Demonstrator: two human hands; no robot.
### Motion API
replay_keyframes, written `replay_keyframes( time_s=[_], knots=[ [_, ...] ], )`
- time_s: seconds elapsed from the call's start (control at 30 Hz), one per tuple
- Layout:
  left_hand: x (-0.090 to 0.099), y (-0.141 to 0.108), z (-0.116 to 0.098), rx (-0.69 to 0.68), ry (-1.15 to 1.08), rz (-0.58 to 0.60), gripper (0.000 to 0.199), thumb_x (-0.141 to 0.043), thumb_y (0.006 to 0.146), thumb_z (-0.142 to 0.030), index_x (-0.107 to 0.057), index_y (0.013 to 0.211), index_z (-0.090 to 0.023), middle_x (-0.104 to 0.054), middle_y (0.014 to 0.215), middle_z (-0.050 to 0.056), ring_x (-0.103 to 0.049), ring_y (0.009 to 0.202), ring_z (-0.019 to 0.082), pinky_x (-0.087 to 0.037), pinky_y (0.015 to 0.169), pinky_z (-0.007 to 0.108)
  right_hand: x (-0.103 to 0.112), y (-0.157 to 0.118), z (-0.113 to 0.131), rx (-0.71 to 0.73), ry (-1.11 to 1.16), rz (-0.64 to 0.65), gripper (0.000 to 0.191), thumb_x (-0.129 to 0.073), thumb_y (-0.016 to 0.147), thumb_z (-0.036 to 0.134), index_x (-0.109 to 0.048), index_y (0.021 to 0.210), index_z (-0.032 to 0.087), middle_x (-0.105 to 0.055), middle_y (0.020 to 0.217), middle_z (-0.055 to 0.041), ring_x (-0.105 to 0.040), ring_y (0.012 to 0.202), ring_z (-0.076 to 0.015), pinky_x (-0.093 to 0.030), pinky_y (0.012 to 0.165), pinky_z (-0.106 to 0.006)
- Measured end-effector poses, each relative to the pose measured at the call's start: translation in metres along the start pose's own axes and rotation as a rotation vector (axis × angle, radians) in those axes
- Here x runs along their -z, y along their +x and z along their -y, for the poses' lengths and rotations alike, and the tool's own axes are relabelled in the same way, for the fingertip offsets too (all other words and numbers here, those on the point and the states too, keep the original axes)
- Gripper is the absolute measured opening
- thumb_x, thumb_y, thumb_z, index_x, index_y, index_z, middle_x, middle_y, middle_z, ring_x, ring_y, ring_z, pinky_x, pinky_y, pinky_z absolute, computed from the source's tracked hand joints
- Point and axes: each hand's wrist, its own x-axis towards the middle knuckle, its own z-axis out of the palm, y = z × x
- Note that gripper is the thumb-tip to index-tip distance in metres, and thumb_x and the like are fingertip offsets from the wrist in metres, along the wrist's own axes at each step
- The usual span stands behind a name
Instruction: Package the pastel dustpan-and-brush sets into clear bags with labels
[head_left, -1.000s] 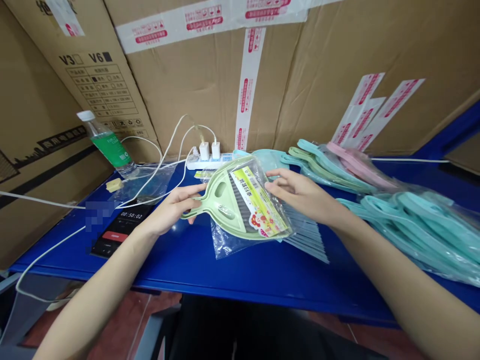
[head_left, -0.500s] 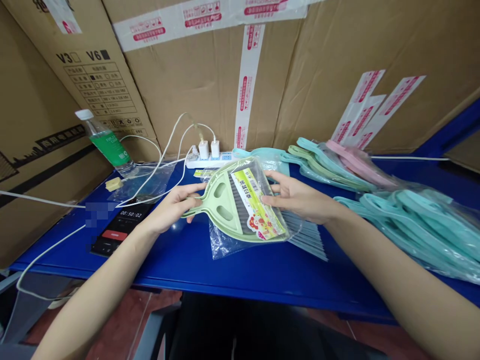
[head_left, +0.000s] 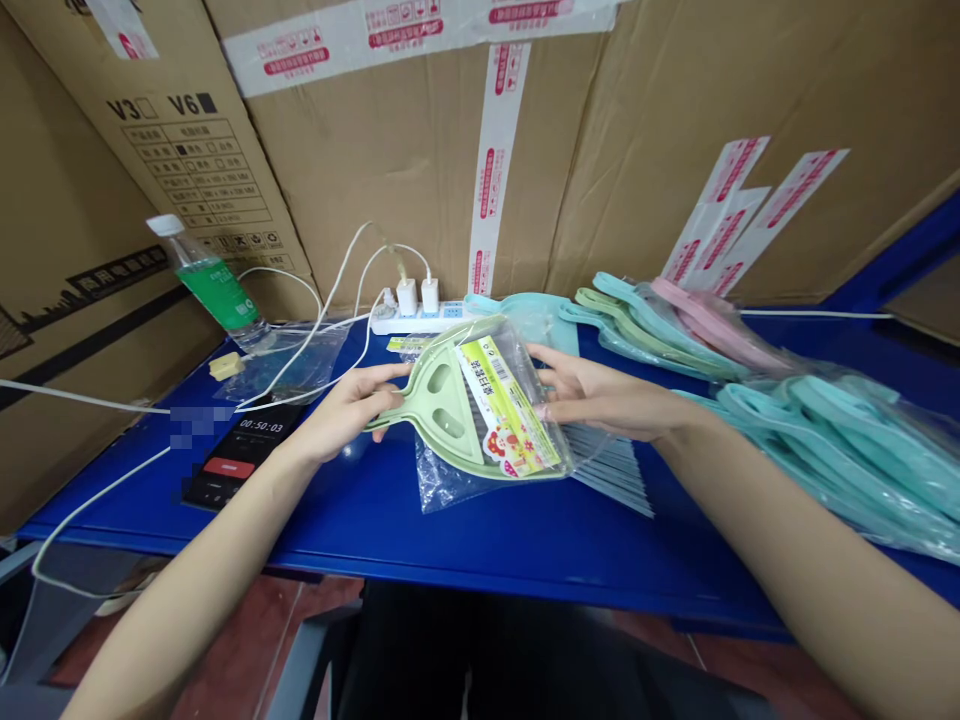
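My left hand (head_left: 345, 410) grips the handle of a pale green plastic dustpan (head_left: 439, 400), which is sealed in a clear plastic bag (head_left: 450, 485). My right hand (head_left: 607, 398) holds the bag's right side between thumb and fingers, close to a yellow-green printed label (head_left: 508, 410). Dark bristles of a brush lie inside the bag beside the label. Pale blue-grey broom bristles (head_left: 607, 465) fan out from under the package. The package is lifted slightly off the blue table (head_left: 450, 545).
Bagged teal, green and pink dustpans (head_left: 675, 330) lie at the back right, with a teal stack (head_left: 840, 450) nearer me. A phone timer (head_left: 244, 450), water bottle (head_left: 210, 285), power strip (head_left: 420, 318) and white cables lie left. Cardboard boxes form the back wall.
The bagged dustpan has turned slightly in my hands, its right side drawing inward. My right hand has shifted a little left. The phone timer has moved from 00:50:02 to 00:50:03.
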Motion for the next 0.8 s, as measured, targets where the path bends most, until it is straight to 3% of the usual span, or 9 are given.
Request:
replay_keyframes(
  time_s=[0.2, 0.33, 0.57, 0.7, 0.8],
  knots=[
    [0.000, 0.001, -0.001, -0.003, 0.012, 0.027, 0.056, -0.060, 0.073, -0.030, -0.064, 0.125, -0.010, -0.059, 0.058, -0.004, -0.043, 0.040, 0.006, -0.035, 0.041, 0.020, 0.000, -0.003, 0.003, -0.047, 0.042, -0.002, 0.093, -0.066, 0.081, 0.028, -0.011, 0.156, 0.022, -0.052, 0.142, -0.0172, -0.060, 0.120, -0.0257, -0.054, 0.096, -0.040],
    [0.001, 0.001, -0.001, -0.001, 0.011, 0.026, 0.057, -0.060, 0.073, -0.031, -0.063, 0.126, -0.009, -0.058, 0.058, -0.004, -0.043, 0.040, 0.006, -0.035, 0.041, 0.020, -0.001, -0.003, 0.005, -0.015, 0.066, 0.043, 0.093, -0.069, 0.079, 0.027, -0.015, 0.154, 0.020, -0.053, 0.141, -0.0172, -0.058, 0.122, -0.0258, -0.050, 0.101, -0.043],
    [-0.003, 0.002, 0.001, 0.007, -0.008, 0.037, 0.056, -0.060, 0.072, -0.028, -0.063, 0.125, -0.010, -0.057, 0.057, -0.005, -0.043, 0.040, 0.006, -0.033, 0.040, 0.020, -0.012, 0.006, -0.002, -0.033, -0.085, -0.143, 0.095, -0.076, 0.067, 0.032, -0.026, 0.146, 0.015, -0.061, 0.129, -0.0192, -0.068, 0.104, -0.0257, -0.058, 0.088, -0.042],
    [-0.007, -0.001, -0.003, 0.015, 0.000, 0.038, 0.058, -0.061, 0.071, -0.028, -0.062, 0.126, -0.009, -0.059, 0.060, -0.005, -0.043, 0.039, 0.006, -0.035, 0.041, 0.020, 0.000, 0.007, -0.006, -0.025, -0.327, -0.190, 0.058, -0.063, 0.077, 0.038, -0.050, 0.130, 0.016, -0.072, 0.104, -0.0126, -0.071, 0.086, -0.0242, -0.061, 0.073, -0.041],
    [-0.005, -0.017, -0.003, 0.042, -0.010, 0.001, 0.059, -0.062, 0.072, -0.031, -0.061, 0.127, -0.009, -0.062, 0.062, -0.003, -0.042, 0.039, 0.006, -0.035, 0.040, 0.020, 0.018, 0.006, -0.006, 0.031, -0.547, -0.333, 0.032, -0.052, 0.084, 0.034, -0.062, 0.111, 0.019, -0.072, 0.095, -0.0093, -0.070, 0.085, -0.0240, -0.060, 0.070, -0.039]
  ],
)
